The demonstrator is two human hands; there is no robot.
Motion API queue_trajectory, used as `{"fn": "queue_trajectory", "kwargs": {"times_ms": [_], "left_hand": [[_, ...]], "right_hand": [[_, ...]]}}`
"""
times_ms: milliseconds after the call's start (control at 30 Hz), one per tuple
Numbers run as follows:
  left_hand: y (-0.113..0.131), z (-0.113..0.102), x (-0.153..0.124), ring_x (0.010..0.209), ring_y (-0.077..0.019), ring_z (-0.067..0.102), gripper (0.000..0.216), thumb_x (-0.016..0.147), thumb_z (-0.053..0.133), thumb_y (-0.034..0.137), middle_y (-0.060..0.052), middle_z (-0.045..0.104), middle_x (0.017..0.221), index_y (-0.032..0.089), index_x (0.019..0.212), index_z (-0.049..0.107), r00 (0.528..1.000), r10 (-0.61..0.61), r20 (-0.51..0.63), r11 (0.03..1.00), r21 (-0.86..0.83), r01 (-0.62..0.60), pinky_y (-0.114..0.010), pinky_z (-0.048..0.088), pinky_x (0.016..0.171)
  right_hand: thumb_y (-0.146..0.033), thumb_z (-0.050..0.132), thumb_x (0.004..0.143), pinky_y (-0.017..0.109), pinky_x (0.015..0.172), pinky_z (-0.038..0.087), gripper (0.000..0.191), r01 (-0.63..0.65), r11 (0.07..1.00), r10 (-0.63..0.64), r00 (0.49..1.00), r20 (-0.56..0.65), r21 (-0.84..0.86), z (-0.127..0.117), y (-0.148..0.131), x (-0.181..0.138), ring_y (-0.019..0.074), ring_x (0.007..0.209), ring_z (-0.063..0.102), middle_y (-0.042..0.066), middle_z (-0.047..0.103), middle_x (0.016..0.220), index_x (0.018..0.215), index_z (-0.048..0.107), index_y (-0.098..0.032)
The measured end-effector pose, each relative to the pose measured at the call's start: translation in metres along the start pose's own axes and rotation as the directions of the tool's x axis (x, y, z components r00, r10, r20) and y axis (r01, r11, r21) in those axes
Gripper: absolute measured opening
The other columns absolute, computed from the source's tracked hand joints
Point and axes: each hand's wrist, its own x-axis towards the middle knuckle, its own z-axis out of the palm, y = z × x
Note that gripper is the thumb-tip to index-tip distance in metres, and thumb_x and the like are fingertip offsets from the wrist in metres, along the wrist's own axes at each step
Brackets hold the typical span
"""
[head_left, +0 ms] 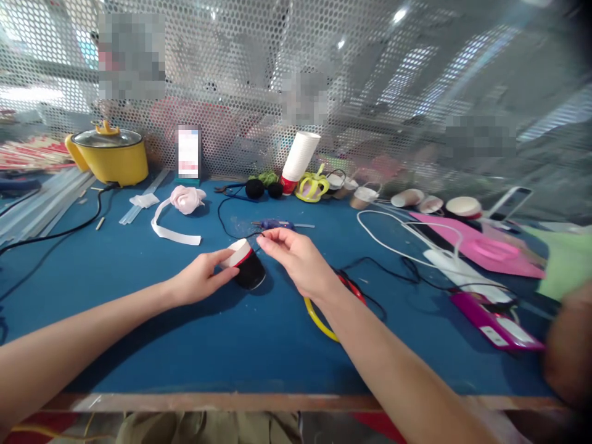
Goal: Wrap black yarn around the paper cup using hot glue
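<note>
My left hand (200,279) grips a paper cup (239,251), which lies tilted above the blue table with its white end up. Black yarn wraps the lower part of the cup, below a red band. Between the closed fingertips of my right hand (292,254) is a strand of black yarn (221,217), just right of the cup. That strand runs back across the table towards a black yarn ball (254,189). Behind my right hand lies a blue glue gun (276,224) with a clear stick in it.
At the back left stands a yellow pot (113,161) beside a phone (188,154). A stack of white cups (301,157) leans at the back. Yellow tubing (319,320) lies under my right forearm. To the right are cables, pink sheets (481,243), a purple power strip (493,320) and another person's arm (571,339).
</note>
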Motion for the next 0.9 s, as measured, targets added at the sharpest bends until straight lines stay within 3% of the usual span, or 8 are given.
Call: {"fn": "queue_trajectory", "kwargs": {"times_ms": [133,333,900], "left_hand": [[0.002,0.000,0.000,0.076,-0.0152,0.053,0.029,0.083,0.043,0.035,-0.004,0.060,0.084,0.012,0.094,0.056,0.999,-0.028,0.017,0.998,-0.059,0.029,-0.024,0.043,0.068],[0.004,0.001,-0.001,0.075,-0.0140,0.051,0.026,0.083,0.045,0.035,-0.003,0.058,0.082,0.013,0.091,0.056,1.000,-0.004,0.030,0.991,-0.133,0.008,-0.024,0.042,0.070],[0.009,0.001,-0.004,0.072,-0.0127,0.049,0.023,0.082,0.047,0.033,-0.002,0.056,0.077,0.012,0.087,0.056,1.000,0.020,0.016,0.982,-0.187,-0.017,-0.023,0.043,0.067]], "right_hand": [[-0.033,0.063,0.068,0.026,0.067,0.039,0.020,-0.021,0.995,0.029,0.997,-0.077,0.101,-0.002,0.011,0.000,0.0094,0.065,0.048,-0.001,0.055,0.072,0.074,0.056,-0.015],[-0.035,0.063,0.067,0.026,0.065,0.037,0.021,-0.046,0.995,0.055,0.992,-0.109,0.084,-0.005,0.021,0.000,0.0097,0.064,0.046,-0.001,0.053,0.070,0.072,0.055,-0.016],[-0.035,0.060,0.070,0.028,0.065,0.036,0.020,-0.071,0.996,0.075,0.994,-0.083,0.057,-0.004,0.025,-0.002,0.0108,0.064,0.046,-0.002,0.052,0.069,0.072,0.054,-0.016]]}}
